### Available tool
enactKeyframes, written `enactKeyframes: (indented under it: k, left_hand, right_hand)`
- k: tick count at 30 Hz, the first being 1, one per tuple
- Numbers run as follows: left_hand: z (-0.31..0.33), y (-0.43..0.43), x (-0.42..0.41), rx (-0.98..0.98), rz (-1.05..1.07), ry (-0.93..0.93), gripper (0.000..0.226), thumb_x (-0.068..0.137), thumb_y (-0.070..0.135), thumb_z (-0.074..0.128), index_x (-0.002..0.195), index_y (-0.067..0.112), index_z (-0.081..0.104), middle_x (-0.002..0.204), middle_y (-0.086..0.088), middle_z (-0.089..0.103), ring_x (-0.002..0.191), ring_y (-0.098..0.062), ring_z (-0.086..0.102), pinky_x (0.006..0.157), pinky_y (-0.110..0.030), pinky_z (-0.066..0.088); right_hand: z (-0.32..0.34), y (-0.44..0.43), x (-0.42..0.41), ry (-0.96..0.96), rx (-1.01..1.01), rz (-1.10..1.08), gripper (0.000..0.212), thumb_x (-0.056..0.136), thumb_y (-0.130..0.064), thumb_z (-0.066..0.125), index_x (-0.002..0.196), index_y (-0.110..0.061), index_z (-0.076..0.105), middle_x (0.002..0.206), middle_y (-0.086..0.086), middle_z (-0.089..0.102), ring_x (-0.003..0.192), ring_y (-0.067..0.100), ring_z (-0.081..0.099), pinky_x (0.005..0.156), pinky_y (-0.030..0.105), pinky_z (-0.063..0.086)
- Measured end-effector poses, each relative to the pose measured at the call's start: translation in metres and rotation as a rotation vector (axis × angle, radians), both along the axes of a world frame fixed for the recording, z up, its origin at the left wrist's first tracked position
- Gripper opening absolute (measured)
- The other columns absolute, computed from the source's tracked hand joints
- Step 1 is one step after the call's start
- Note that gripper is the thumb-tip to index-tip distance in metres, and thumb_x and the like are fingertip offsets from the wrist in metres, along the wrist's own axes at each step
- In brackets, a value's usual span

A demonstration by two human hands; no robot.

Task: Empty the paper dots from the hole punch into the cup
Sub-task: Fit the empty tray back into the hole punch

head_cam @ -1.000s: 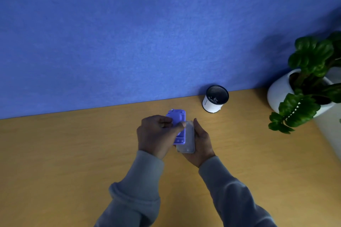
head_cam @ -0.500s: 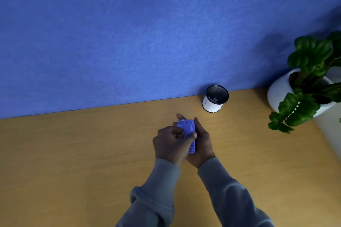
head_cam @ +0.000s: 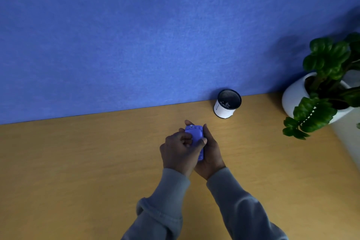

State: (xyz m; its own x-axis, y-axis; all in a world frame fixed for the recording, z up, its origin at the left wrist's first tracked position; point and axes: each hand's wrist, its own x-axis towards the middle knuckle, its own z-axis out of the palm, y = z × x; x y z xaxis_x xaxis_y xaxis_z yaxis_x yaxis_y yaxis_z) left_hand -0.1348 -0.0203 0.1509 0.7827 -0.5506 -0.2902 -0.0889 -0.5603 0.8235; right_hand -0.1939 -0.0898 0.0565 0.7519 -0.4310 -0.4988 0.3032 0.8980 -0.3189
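A small purple hole punch [head_cam: 195,134] is held between both hands above the middle of the wooden desk. My right hand [head_cam: 211,154] cups it from beneath and from the right. My left hand [head_cam: 180,152] presses on it from the left, with the thumb across its top. Its clear base tray is hidden under the purple body and my fingers. The cup [head_cam: 227,103], white outside and black inside, stands upright by the blue wall, to the upper right of my hands. A few white paper dots lie inside it.
A green plant in a white pot [head_cam: 300,93] stands at the desk's right end, its leaves overhanging the desk. The blue partition wall [head_cam: 155,35] closes off the far edge of the wooden desk [head_cam: 78,161].
A second ago the purple body sat offset to the left of the clear tray in my right hand. My left hand has slid it right onto the tray, and both hands now close around it.
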Motion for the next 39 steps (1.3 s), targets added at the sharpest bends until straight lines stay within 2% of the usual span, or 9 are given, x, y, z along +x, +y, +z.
enactKeyframes:
  k: [4, 10, 14, 17, 20, 25, 30, 34, 39]
  left_hand:
    - [-0.004, 0.004, 0.002, -0.050, -0.015, 0.001, 0.031, 0.065, 0.045, 0.089, 0.083, 0.023, 0.076, 0.074, 0.017, 0.073, 0.072, 0.006, 0.068, 0.067, -0.003, 0.047]
    - [-0.017, 0.015, 0.009, -0.107, 0.134, 0.035, 0.012, 0.085, 0.040, 0.075, 0.083, 0.028, 0.075, 0.071, 0.019, 0.072, 0.071, 0.012, 0.066, 0.074, -0.024, 0.051]
    - [-0.030, 0.018, 0.006, -0.117, 0.179, 0.426, 0.018, 0.087, 0.040, 0.069, 0.080, 0.028, 0.080, 0.076, 0.000, 0.079, 0.077, -0.017, 0.074, 0.080, -0.038, 0.062]
    - [-0.025, 0.016, 0.002, -0.277, 0.269, 0.759, 0.014, 0.091, 0.015, 0.069, 0.089, 0.009, 0.081, 0.085, -0.011, 0.077, 0.076, -0.016, 0.070, 0.076, -0.031, 0.060]
    - [-0.025, 0.017, 0.002, -0.359, 0.286, 0.894, 0.012, 0.090, 0.008, 0.068, 0.091, 0.005, 0.080, 0.089, -0.010, 0.078, 0.080, -0.015, 0.071, 0.079, -0.030, 0.057]
    - [-0.029, 0.017, 0.000, -0.417, 0.322, 0.789, 0.012, 0.088, 0.010, 0.073, 0.094, 0.001, 0.078, 0.088, -0.013, 0.079, 0.079, -0.016, 0.075, 0.073, -0.028, 0.059]
    - [-0.034, 0.019, 0.009, -0.438, 0.266, 0.621, 0.014, 0.090, 0.008, 0.071, 0.078, 0.008, 0.079, 0.073, -0.009, 0.077, 0.071, -0.017, 0.072, 0.066, -0.026, 0.059]
    - [-0.033, 0.020, 0.032, -0.488, 0.339, 0.708, 0.006, 0.085, 0.010, 0.076, 0.085, 0.004, 0.076, 0.084, -0.011, 0.079, 0.075, -0.019, 0.075, 0.065, -0.029, 0.060]
    - [-0.039, 0.025, 0.045, -0.586, 0.385, 0.873, 0.015, 0.088, 0.013, 0.072, 0.100, 0.004, 0.074, 0.096, -0.010, 0.078, 0.083, -0.019, 0.073, 0.068, -0.028, 0.061]
  right_hand:
    - [0.006, -0.002, -0.001, 0.005, -0.003, -0.027, 0.051, 0.099, -0.055, 0.045, 0.122, -0.015, 0.067, 0.109, 0.012, 0.069, 0.097, 0.023, 0.069, 0.091, 0.035, 0.056]
    - [0.010, -0.014, 0.002, 0.015, -0.005, -0.123, 0.049, 0.103, -0.051, 0.039, 0.121, -0.015, 0.066, 0.110, 0.012, 0.071, 0.094, 0.026, 0.069, 0.087, 0.039, 0.056]
    - [0.011, -0.019, 0.003, 0.028, -0.035, -0.172, 0.050, 0.104, -0.051, 0.036, 0.121, -0.016, 0.068, 0.113, 0.010, 0.073, 0.097, 0.026, 0.073, 0.086, 0.038, 0.059]
    - [0.015, -0.018, 0.002, 0.040, -0.037, -0.195, 0.048, 0.106, -0.049, 0.033, 0.126, -0.018, 0.064, 0.115, 0.008, 0.075, 0.101, 0.023, 0.075, 0.092, 0.041, 0.051]
    - [0.021, -0.019, 0.001, 0.035, -0.040, -0.216, 0.046, 0.106, -0.048, 0.032, 0.129, -0.020, 0.061, 0.117, 0.006, 0.074, 0.103, 0.022, 0.075, 0.092, 0.039, 0.048]
    - [0.026, -0.017, 0.002, 0.010, -0.032, -0.227, 0.046, 0.106, -0.047, 0.033, 0.133, -0.020, 0.059, 0.120, 0.006, 0.074, 0.108, 0.024, 0.073, 0.081, 0.037, 0.060]
    - [0.031, -0.012, 0.001, -0.012, -0.033, -0.244, 0.047, 0.106, -0.047, 0.034, 0.137, -0.019, 0.056, 0.132, 0.009, 0.068, 0.118, 0.027, 0.068, 0.091, 0.040, 0.059]
    - [0.036, -0.007, -0.005, 0.006, -0.028, -0.259, 0.046, 0.107, -0.037, 0.039, 0.143, -0.011, 0.051, 0.146, 0.016, 0.057, 0.126, 0.030, 0.060, 0.097, 0.044, 0.057]
    - [0.040, 0.005, -0.005, 0.007, 0.020, -0.300, 0.047, 0.104, -0.025, 0.044, 0.144, 0.001, 0.047, 0.136, 0.016, 0.064, 0.116, 0.027, 0.069, 0.091, 0.040, 0.060]
